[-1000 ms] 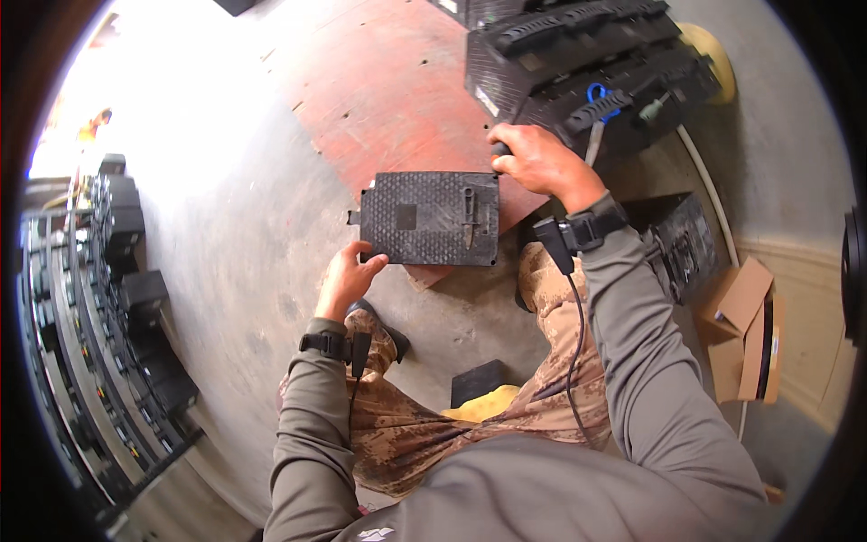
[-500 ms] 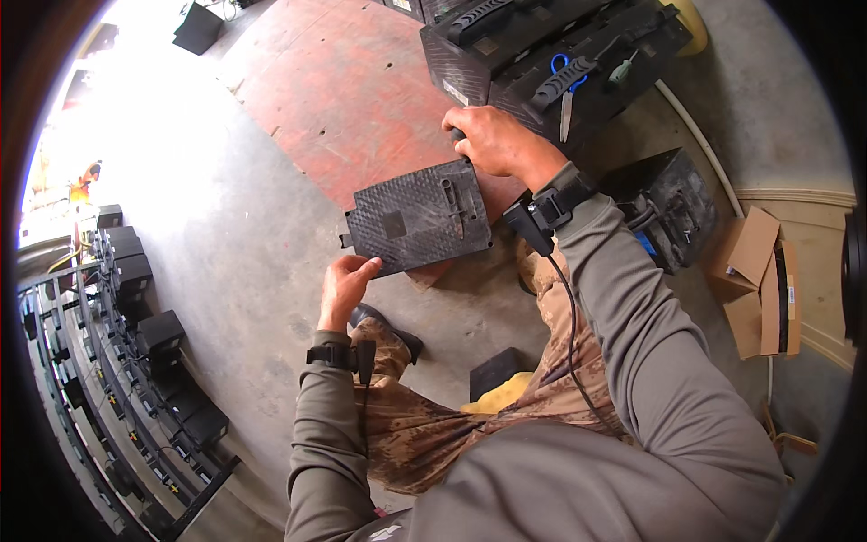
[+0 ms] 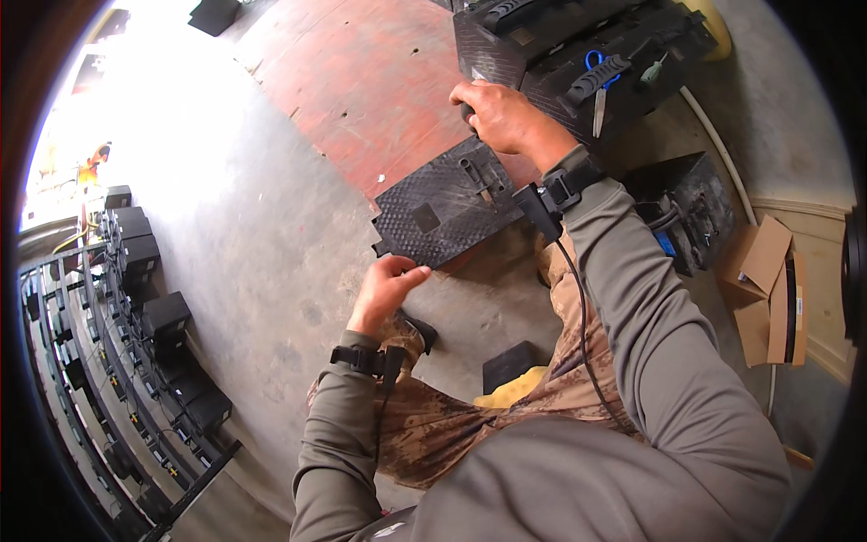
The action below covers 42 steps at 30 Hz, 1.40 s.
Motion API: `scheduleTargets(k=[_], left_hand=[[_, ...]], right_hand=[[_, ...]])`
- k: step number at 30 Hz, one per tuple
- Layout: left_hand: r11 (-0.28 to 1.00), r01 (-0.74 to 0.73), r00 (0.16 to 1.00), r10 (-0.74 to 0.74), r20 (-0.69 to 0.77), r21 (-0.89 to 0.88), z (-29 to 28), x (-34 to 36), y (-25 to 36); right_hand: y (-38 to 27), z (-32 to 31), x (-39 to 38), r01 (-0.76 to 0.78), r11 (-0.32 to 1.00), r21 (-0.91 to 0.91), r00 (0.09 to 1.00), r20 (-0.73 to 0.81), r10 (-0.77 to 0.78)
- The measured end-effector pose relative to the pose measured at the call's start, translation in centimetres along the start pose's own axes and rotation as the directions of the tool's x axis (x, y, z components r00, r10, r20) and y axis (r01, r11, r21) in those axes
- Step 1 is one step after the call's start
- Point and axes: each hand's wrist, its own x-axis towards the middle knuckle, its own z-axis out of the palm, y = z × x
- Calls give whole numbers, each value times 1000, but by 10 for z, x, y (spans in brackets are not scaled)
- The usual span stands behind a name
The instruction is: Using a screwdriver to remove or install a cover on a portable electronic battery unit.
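A black rectangular textured panel (image 3: 442,212) lies slanted over the near corner of the reddish board, with a small square patch and a raised latch-like part (image 3: 479,185) on top. My left hand (image 3: 384,294) is closed at the panel's near left corner, its thumb along the edge and its other fingers partly hidden. Past the panel's far edge, my right hand (image 3: 515,117) is wrapped round a dark rounded object (image 3: 467,112). Most of that object is covered by the fingers, so its kind does not show.
Black cases (image 3: 506,45) stand at the far right, carrying blue-handled scissors (image 3: 599,90) and a green-handled tool (image 3: 652,70). Right of my arm are a black box (image 3: 695,208) and an opened cardboard box (image 3: 768,289). A rack with black boxes (image 3: 167,316) runs along the left.
The panel has turned, its right end swinging away from me. My right hand has shifted farther away, and my left hand has moved right along with the panel's corner.
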Motion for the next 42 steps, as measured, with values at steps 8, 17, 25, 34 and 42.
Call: scheduleTargets(k=[8,17,25,34,42], left_hand=[[931,-307,910,348,-224,198,-17,-26,71],[949,-315,886,300,-353,15,-40,-14,65],[950,-307,858,254,-446,-50,-59,-12,50],[948,-306,842,229,-489,-83,-69,-10,45],[955,-295,819,229,-527,-44,-73,-12,51]], right_hand=[[1,-3,1,-40,999,-26,998,55,42],[-10,-11,2,-92,994,-57,993,70,96],[-5,-11,-1,-82,991,-106,996,35,86],[-4,-9,-1,-76,991,-111,997,-6,76],[-9,-7,-1,-137,988,-68,991,-23,135]])
